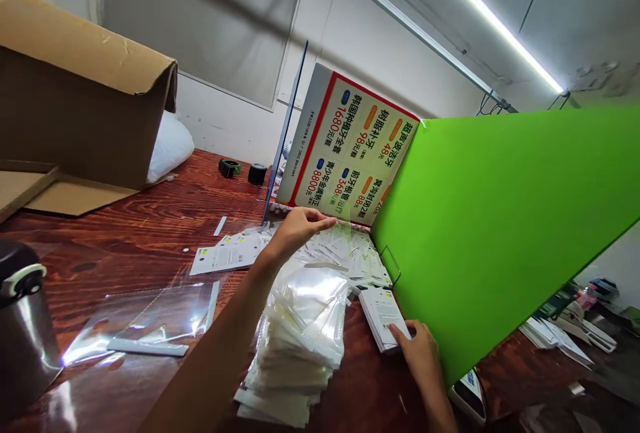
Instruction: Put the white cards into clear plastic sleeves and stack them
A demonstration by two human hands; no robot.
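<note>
My left hand (303, 225) is raised over the middle of the table, thumb and fingers pinched on a clear plastic bag (344, 214) that is barely visible against the printed board. Below that wrist lies a tall, slumping pile of clear plastic bags (300, 333). My right hand (421, 348) grips the near end of a stack of white printed cards (383, 313), thumb on top; its other fingers are partly hidden. Behind the pile, many white packaged cards (360, 254) lie spread out, and a few more cards (225, 254) rest to the left.
A green panel (500, 220) rises at right, joining a printed price board (350, 146) behind. Clear film (150, 313) with grey strips covers the left tabletop. A steel flask (25, 340), an open cardboard box (75, 100) and black tape rolls (257, 173) stand around.
</note>
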